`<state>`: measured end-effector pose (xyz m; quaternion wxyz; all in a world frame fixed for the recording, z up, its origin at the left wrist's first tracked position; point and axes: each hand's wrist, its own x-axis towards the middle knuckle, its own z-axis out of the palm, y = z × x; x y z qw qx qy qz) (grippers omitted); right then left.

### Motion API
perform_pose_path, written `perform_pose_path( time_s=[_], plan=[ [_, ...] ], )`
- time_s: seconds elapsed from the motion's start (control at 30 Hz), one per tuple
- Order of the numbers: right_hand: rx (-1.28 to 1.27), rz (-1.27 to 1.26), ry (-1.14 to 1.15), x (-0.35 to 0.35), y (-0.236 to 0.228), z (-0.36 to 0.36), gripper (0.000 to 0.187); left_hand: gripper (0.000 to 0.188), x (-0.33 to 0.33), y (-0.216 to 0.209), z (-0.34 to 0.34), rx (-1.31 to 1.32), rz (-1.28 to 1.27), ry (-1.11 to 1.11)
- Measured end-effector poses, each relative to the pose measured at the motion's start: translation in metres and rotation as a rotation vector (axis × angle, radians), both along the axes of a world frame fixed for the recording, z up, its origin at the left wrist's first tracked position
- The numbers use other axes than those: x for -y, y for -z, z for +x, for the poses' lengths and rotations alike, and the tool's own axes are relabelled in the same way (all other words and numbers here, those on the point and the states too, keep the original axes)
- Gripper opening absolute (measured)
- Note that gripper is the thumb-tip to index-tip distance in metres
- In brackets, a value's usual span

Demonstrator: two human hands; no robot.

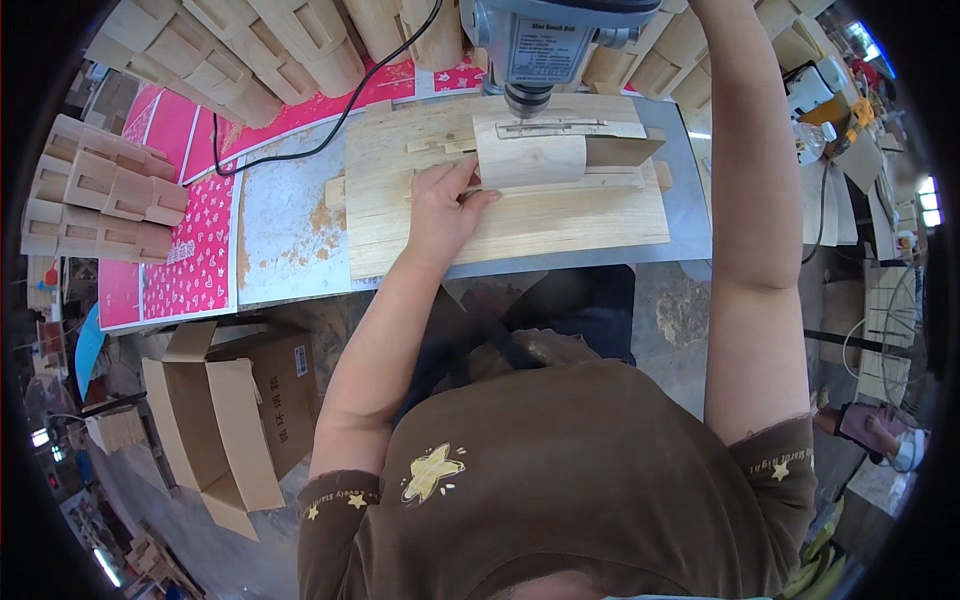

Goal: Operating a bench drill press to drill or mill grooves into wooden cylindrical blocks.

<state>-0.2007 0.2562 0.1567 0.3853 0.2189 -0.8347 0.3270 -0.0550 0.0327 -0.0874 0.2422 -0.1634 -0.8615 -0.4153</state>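
A pale wooden piece with a curved face (pixel 535 160) lies on a flat wooden board (pixel 400 235) beneath a bench drill (pixel 545 45). Thumb and fingers of my left hand (pixel 445 205) close on its left end. Thin wooden strips (pixel 615 179) run along the board in front of the piece, and a slotted strip lies behind it. Just above the piece hangs the drill chuck (pixel 527 98); whether a bit touches the wood cannot be made out. My right arm reaches up past the drill's right side, and its hand is beyond the top edge.
Wooden cylinders with cut recesses (pixel 110 190) are stacked left and behind the drill. A black cable (pixel 300 150) crosses the pink-and-white table covering. Sawdust lies on the metal tabletop (pixel 285 235). An opened cardboard box (pixel 235 420) sits on the floor; a clear bottle (pixel 815 138) stands right.
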Motion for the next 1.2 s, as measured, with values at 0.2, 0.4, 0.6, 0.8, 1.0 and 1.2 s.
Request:
perform_pose_path(
  time_s=[0.2,0.4,0.6,0.8,1.0,1.2],
  plan=[
    [0.057,0.016,-0.065,0.011,-0.005,0.091,0.036,0.048,0.004,0.000,0.003,0.039,-0.019,-0.024],
    [0.072,-0.141,-0.089,0.006,0.077,0.151,0.017,0.046,0.003,0.002,0.001,0.036,-0.019,-0.019],
    [-0.089,-0.172,-0.113,0.010,0.165,0.132,0.009,0.045,0.001,-0.002,0.002,0.044,-0.005,-0.027],
    [-0.092,-0.091,-0.138,-0.001,0.153,0.132,0.011,0.044,0.000,0.001,0.000,0.047,0.000,-0.010],
    [0.004,-0.187,0.074,-0.004,0.035,0.090,0.020,0.047,0.000,-0.007,0.005,0.177,0.105,-0.039],
    [0.042,-0.152,-0.019,0.011,0.010,0.039,0.037,0.046,-0.015,-0.015,-0.001,0.239,0.321,-0.007]
  ],
)
